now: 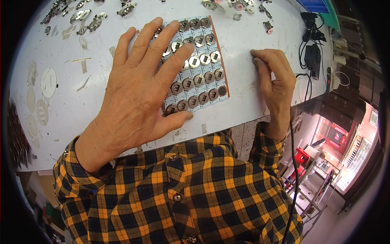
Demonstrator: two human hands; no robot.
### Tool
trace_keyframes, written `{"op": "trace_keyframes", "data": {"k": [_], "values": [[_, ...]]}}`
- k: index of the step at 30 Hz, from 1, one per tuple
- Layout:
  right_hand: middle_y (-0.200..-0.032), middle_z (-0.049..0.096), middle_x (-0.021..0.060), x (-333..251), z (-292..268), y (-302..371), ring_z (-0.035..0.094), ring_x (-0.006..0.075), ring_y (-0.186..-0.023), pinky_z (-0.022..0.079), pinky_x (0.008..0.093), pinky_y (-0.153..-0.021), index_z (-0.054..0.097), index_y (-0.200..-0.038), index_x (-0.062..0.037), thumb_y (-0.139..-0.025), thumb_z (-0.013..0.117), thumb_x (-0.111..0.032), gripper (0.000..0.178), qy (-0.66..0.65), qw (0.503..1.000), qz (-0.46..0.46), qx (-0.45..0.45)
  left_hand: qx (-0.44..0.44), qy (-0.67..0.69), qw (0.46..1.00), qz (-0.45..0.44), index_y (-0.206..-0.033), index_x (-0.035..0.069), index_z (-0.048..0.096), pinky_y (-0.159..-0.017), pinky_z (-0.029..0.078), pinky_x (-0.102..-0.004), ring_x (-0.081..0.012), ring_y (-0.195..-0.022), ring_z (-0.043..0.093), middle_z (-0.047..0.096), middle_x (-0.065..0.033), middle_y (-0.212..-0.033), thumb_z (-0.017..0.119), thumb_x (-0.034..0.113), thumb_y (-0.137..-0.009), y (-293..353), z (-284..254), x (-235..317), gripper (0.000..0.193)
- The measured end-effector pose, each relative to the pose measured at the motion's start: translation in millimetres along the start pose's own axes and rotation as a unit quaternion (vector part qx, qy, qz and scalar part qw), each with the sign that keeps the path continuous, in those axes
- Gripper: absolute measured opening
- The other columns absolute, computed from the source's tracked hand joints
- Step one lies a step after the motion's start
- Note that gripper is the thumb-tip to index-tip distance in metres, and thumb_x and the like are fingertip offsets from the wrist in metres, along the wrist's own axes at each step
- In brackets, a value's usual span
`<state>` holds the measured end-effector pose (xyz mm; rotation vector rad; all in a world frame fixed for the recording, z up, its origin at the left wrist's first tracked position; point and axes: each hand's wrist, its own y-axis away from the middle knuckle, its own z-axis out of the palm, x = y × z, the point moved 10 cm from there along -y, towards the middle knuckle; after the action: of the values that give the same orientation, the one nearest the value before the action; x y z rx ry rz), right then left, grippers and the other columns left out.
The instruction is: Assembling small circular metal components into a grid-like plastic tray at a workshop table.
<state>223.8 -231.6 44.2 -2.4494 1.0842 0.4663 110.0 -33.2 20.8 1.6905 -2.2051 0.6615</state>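
Observation:
A light blue circuit board panel with an orange-brown edge lies on the white table. Rows of round metal coin-cell holders cover much of it; at its near right corner a dark round spot shows. My left hand lies over the panel's left part, fingers spread, hiding what is beneath. To the right of the panel, apart from it, my right hand hovers with thumb and forefinger brought together. Anything between those fingertips is too small to make out.
Loose metal holders lie scattered along the table's far side, more of them at the top centre. A black power adapter and cables sit at the right edge. Behind them stand a blue tray and a green one. Tape scraps mark the tabletop.

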Motion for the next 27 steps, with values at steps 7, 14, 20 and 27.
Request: {"op": "trace_keyframes", "data": {"k": [7,14,20,27], "values": [[-0.086,0.067,0.0047,24,4,30,0.062,0.0094,-0.077,0.05,0.0243,-0.07,0.069,-0.107,0.0033,-0.101,0.064,0.001,0.008,-0.146,0.963,0.22,0.055,0.001,0.001,1.0,0.001,-0.153,0.012,0.052,-0.127,0.021,-0.0605,-0.0426,-0.156,0.031,0.038,-0.0204,-0.167,0.088,0.049,-0.067,0,1,1,0.1],[-0.091,0.069,0.0021,9,-16,39,0.061,0.0074,-0.077,0.047,0.0221,-0.066,0.073,-0.109,0.0018,-0.102,0.066,-0.001,0.01,-0.034,0.98,0.18,0.079,0.006,-0.002,1.0,0.0,-0.153,0.012,0.052,-0.127,0.021,-0.0602,-0.0427,-0.156,0.032,0.038,-0.0202,-0.167,0.087,0.05,-0.068,0,-1,-1,0.1],[-0.096,0.071,0.01,-39,-2,20,0.067,0.0159,-0.081,0.053,0.0298,-0.071,0.073,-0.111,0.0003,-0.091,0.069,0.009,0.023,0.16,0.979,-0.107,-0.061,0.006,-0.007,1.0,-0.001,-0.153,0.012,0.052,-0.127,0.021,-0.0602,-0.0424,-0.156,0.031,0.038,-0.0203,-0.167,0.086,0.052,-0.068,0,-1,-2,0.1],[-0.098,0.073,0.0088,-15,14,43,0.071,0.0131,-0.082,0.059,0.0267,-0.073,0.069,-0.111,0.0091,-0.097,0.066,0.007,0.015,-0.384,0.882,0.272,-0.02,0.005,-0.002,1.0,-0.004,-0.152,0.011,0.053,-0.127,0.02,-0.0601,-0.0427,-0.156,0.031,0.039,-0.0204,-0.166,0.087,0.05,-0.067,2,0,0,0.1]]}}
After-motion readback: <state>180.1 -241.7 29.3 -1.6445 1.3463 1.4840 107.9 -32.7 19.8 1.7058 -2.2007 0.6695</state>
